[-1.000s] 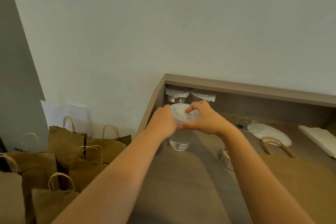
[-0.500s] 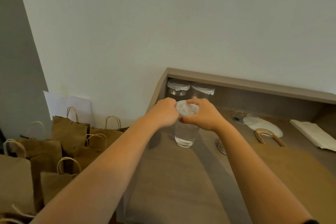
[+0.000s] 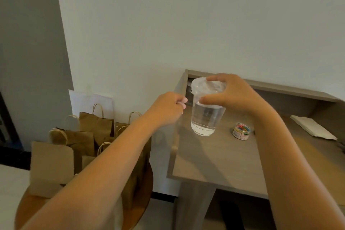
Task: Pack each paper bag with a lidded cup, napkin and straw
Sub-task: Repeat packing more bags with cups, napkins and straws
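Observation:
A clear plastic cup (image 3: 205, 117) with a little water in it carries a white lid (image 3: 203, 86). My right hand (image 3: 235, 95) grips the cup from above, thumb and fingers round its lidded rim, and it hangs slightly tilted just over the desk (image 3: 205, 164). To the left of the cup, my left hand (image 3: 166, 108) is curled with nothing visible in it and stands apart from the cup. Several brown paper bags (image 3: 93, 127) with twisted handles stand upright on a round wooden table (image 3: 141, 192) left of the desk. A stack of white napkins (image 3: 313, 127) lies at the desk's right.
A small round tin of coloured paper clips (image 3: 241, 131) sits on the desk right of the cup. The desk has a raised back ledge against the white wall. A white sheet leans on the wall behind the bags.
Both hands were pressing the lid onto the cup on the desk. Now my left hand has come off, my right hand has raised the cup, and the view has swung left.

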Tool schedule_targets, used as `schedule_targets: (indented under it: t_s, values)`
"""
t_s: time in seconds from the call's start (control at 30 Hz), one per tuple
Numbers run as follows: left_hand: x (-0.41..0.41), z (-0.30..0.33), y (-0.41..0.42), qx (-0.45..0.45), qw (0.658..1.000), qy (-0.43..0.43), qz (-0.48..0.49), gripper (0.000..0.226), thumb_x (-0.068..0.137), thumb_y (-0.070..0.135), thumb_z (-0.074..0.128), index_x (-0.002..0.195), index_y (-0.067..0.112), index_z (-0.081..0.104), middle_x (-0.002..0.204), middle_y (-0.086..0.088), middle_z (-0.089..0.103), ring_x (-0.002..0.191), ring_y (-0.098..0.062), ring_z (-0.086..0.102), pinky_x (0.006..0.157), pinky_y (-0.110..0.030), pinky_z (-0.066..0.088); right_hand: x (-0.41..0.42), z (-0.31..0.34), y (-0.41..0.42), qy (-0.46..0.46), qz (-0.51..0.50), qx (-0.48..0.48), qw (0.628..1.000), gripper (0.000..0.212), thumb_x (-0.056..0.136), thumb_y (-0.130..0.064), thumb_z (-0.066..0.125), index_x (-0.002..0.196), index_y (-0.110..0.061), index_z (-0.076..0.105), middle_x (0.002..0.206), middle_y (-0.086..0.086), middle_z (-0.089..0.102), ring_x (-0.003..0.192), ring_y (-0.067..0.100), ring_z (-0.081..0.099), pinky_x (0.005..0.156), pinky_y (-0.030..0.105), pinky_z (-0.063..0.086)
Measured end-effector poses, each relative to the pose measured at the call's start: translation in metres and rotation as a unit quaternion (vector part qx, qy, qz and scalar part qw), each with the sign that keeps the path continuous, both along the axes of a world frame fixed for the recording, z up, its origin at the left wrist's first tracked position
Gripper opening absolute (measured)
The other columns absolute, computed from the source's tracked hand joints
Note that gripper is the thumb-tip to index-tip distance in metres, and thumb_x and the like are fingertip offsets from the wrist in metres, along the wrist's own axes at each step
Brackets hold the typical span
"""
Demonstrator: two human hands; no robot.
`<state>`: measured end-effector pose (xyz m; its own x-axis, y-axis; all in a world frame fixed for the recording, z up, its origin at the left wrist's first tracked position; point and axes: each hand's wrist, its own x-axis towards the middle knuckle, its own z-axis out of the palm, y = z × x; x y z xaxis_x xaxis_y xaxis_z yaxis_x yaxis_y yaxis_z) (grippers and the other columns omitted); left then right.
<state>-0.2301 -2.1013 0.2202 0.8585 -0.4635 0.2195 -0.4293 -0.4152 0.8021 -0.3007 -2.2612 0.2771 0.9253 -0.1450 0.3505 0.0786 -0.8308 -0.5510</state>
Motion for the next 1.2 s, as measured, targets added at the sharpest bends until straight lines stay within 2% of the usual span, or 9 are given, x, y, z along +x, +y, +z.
schedule_targets:
  t_s: [0.07, 0.2, 0.37, 0.5, 0.6, 0.77, 1.0, 1.1, 1.2]
  values:
    - [-0.015, 0.002, 0.018, 0.014, 1.0, -0.008, -0.007, 0.034, 0.099, 0.011, 0.04, 0.13, 0.01, 0.054, 0.127, -0.01, 0.059, 0.116, -0.024, 0.055, 0.096, -0.029, 0.041, -0.017, 0.005, 0.024, 0.003, 0.008, 0.002, 1.0, 0.066, 0.067, -0.037, 0.078, 0.127, -0.028, 0.055, 0.121, -0.005, 0.053, 0.106, 0.017, 0.053, 0.082, 0.029, 0.045]
    - [-0.034, -0.01, 0.064, 0.079, 0.996, -0.039, -0.011, 0.031, 0.1, 0.014, 0.04, 0.124, 0.013, 0.059, 0.124, -0.006, 0.06, 0.105, -0.016, 0.054, 0.089, -0.023, 0.037, -0.039, -0.007, 0.07, 0.029, 0.039, -0.005, 0.999, 0.068, 0.069, -0.04, 0.078, 0.13, -0.027, 0.053, 0.127, -0.008, 0.05, 0.114, 0.016, 0.048, 0.094, 0.032, 0.042]
    - [-0.042, -0.05, 0.152, 0.14, 0.99, -0.004, 0.027, 0.029, 0.098, 0.014, 0.045, 0.123, 0.013, 0.06, 0.122, -0.002, 0.061, 0.106, -0.011, 0.054, 0.09, -0.021, 0.036, -0.041, -0.049, 0.128, 0.082, 0.104, -0.013, 0.991, 0.067, 0.073, -0.038, 0.075, 0.133, -0.025, 0.048, 0.131, -0.006, 0.046, 0.113, 0.011, 0.042, 0.097, 0.032, 0.04]
    - [-0.038, -0.093, 0.215, 0.153, 0.983, 0.048, 0.092, 0.025, 0.097, 0.013, 0.046, 0.116, 0.013, 0.064, 0.116, -0.002, 0.063, 0.11, -0.014, 0.056, 0.09, -0.022, 0.037, -0.028, -0.094, 0.165, 0.121, 0.146, 0.01, 0.982, 0.068, 0.074, -0.038, 0.075, 0.134, -0.026, 0.045, 0.125, -0.01, 0.04, 0.111, 0.009, 0.039, 0.09, 0.027, 0.039]
    - [-0.031, -0.125, 0.24, 0.156, 0.978, 0.075, 0.118, 0.024, 0.097, 0.013, 0.047, 0.112, 0.011, 0.065, 0.113, -0.004, 0.063, 0.109, -0.015, 0.057, 0.087, -0.02, 0.038, -0.01, -0.131, 0.184, 0.131, 0.162, 0.011, 0.978, 0.072, 0.073, -0.039, 0.076, 0.135, -0.028, 0.042, 0.125, -0.012, 0.036, 0.111, 0.007, 0.035, 0.088, 0.023, 0.037]
    - [-0.002, -0.174, 0.253, 0.155, 0.964, 0.118, 0.18, 0.027, 0.098, 0.017, 0.045, 0.12, 0.015, 0.06, 0.119, -0.004, 0.061, 0.11, -0.015, 0.056, 0.088, -0.021, 0.039, 0.031, -0.185, 0.201, 0.138, 0.182, -0.018, 0.973, 0.081, 0.066, -0.047, 0.079, 0.134, -0.035, 0.037, 0.126, -0.015, 0.033, 0.115, 0.009, 0.037, 0.091, 0.024, 0.043]
    - [0.044, -0.222, 0.258, 0.21, 0.943, 0.18, 0.187, 0.015, 0.098, 0.021, 0.047, 0.094, 0.017, 0.06, 0.086, 0.002, 0.059, 0.081, -0.008, 0.056, 0.072, -0.016, 0.041, 0.088, -0.234, 0.205, 0.137, 0.23, -0.027, 0.963, 0.085, 0.066, -0.052, 0.078, 0.137, -0.035, 0.034, 0.139, -0.013, 0.025, 0.124, 0.009, 0.031, 0.098, 0.027, 0.041]
    - [0.061, -0.23, 0.252, 0.158, 0.934, 0.281, 0.156, 0.03, 0.097, 0.017, 0.047, 0.071, 0.015, 0.062, 0.07, 0.001, 0.062, 0.07, -0.009, 0.061, 0.069, -0.018, 0.044, 0.104, -0.247, 0.206, 0.146, 0.251, -0.034, 0.956, 0.084, 0.065, -0.054, 0.076, 0.136, -0.036, 0.034, 0.14, -0.015, 0.023, 0.126, 0.009, 0.029, 0.099, 0.029, 0.043]
    - [0.075, -0.237, 0.249, 0.201, 0.913, 0.344, 0.092, 0.026, 0.096, 0.014, 0.05, 0.076, 0.013, 0.066, 0.068, -0.001, 0.066, 0.066, -0.009, 0.065, 0.074, -0.021, 0.052, 0.115, -0.258, 0.206, 0.162, 0.266, -0.02, 0.95, 0.084, 0.066, -0.054, 0.076, 0.137, -0.038, 0.033, 0.141, -0.017, 0.021, 0.127, 0.007, 0.027, 0.101, 0.03, 0.042]
